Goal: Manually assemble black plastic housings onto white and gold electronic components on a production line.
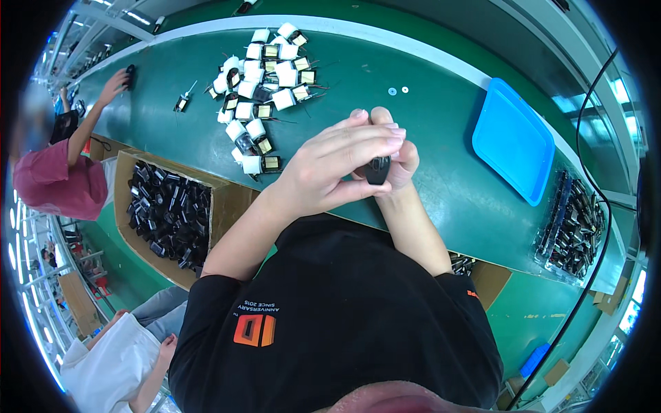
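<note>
My left hand and my right hand meet in front of my chest, above the near edge of the green table. Between them is a small black plastic piece, its lower end showing below the fingers. The left fingers lie across the top of it, with the thumb underneath. Behind them, the right fingers curl round its far side. Most of the piece is hidden. Left of my hands lies a loose pile of small parts with white cylindrical caps, brownish-yellow blocks and thin wires.
A blue tray lies on the table at right, near a container of black parts. Two small washers lie farther back. At left stands a cardboard box of black pieces. A co-worker's hand holds something black. A black cable hangs at right.
</note>
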